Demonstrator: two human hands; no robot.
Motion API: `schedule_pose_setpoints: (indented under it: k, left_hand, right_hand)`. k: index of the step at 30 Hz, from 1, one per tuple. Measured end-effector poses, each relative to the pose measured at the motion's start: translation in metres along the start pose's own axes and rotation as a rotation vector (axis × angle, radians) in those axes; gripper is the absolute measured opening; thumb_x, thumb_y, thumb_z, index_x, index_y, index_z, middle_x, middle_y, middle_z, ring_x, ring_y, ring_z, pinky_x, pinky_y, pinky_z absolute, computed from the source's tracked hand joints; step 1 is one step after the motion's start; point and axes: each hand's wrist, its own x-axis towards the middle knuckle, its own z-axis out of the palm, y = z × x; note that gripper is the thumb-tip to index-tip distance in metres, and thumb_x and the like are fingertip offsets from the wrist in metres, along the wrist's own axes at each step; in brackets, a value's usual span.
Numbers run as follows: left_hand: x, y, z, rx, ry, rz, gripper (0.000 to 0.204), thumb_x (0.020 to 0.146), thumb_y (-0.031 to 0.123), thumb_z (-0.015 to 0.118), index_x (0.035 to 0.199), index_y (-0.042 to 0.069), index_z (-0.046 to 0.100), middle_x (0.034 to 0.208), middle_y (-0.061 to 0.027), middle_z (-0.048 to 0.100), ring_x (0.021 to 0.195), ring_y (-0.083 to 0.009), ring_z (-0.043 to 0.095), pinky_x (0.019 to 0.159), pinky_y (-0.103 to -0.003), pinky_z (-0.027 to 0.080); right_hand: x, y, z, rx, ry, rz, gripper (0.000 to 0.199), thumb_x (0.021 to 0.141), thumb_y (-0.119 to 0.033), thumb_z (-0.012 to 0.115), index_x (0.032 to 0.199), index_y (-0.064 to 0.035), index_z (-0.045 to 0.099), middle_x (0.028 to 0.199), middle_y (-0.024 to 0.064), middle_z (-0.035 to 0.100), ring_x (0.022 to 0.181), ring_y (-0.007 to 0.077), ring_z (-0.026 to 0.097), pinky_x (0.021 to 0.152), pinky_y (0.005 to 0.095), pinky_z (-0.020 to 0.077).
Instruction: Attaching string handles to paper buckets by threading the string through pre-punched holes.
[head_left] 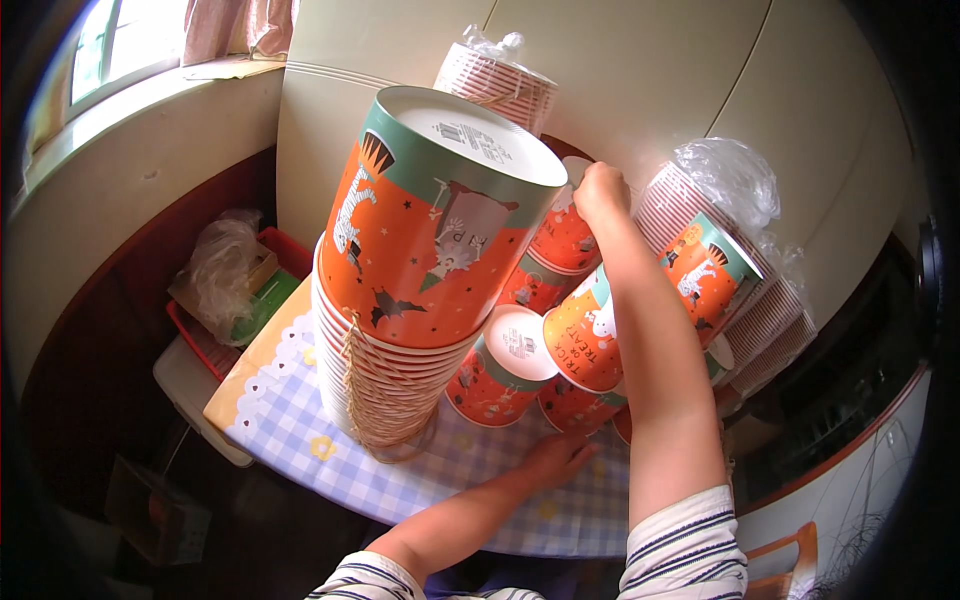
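Orange and green paper buckets with cartoon figures stand upside down on the table. My right hand [603,195] reaches past the nearer ones and is closed at the upper edge of a paper bucket [562,238] at the back; its fingertips are partly hidden. Low over the tablecloth, my left hand [558,462] has its fingers stretched out, close to the foot of a lower bucket [575,408], and holds nothing. A tall stack of nested buckets [425,230] with twine handles rises left of my hands. Between it and my right forearm sits a single bucket [500,385].
The table wears a blue checked cloth [300,400]. More nested buckets in clear plastic stand at the back [495,85] and right [690,205]. A red crate [200,340] with a plastic bag lies at the left. Part of a wooden chair [790,565] shows at the lower right.
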Motion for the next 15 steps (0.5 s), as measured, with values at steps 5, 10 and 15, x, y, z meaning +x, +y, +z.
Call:
schedule_pose_setpoints:
  k: [5, 10, 15]
  left_hand:
    - [0.000, 0.000, -0.002, 0.003, -0.002, 0.002, 0.031, 0.091, 0.031, 0.051, 0.083, 0.003, 0.060, 0.079, -0.0204, 0.061, 0.076, -0.0384, 0.060, 0.065, -0.045, 0.046]
    - [0.001, 0.000, 0.000, 0.026, -0.022, -0.021, 0.032, 0.092, 0.032, 0.050, 0.083, 0.003, 0.060, 0.080, -0.0204, 0.062, 0.078, -0.0384, 0.060, 0.066, -0.045, 0.046]
    - [-0.001, 0.001, -0.001, -0.001, -0.007, 0.012, 0.031, 0.093, 0.030, 0.047, 0.083, 0.001, 0.055, 0.077, -0.0216, 0.058, 0.075, -0.0394, 0.057, 0.065, -0.045, 0.043]
  right_hand:
    - [-0.005, 0.001, -0.008, -0.006, -0.035, -0.004, 0.016, 0.074, -0.003, 0.059, 0.087, -0.0022, 0.069, 0.096, 0.0222, 0.065, 0.092, 0.0374, 0.063, 0.082, 0.0416, 0.0512]
    - [-0.004, 0.002, -0.006, -0.059, 0.042, -0.052, 0.014, 0.075, -0.004, 0.059, 0.085, -0.0017, 0.068, 0.093, 0.0227, 0.065, 0.091, 0.0377, 0.063, 0.081, 0.0420, 0.0512]
    - [-0.005, -0.002, -0.009, -0.021, 0.051, -0.105, 0.012, 0.074, -0.001, 0.058, 0.082, -0.0011, 0.067, 0.090, 0.0235, 0.065, 0.090, 0.0382, 0.063, 0.079, 0.0432, 0.0513]
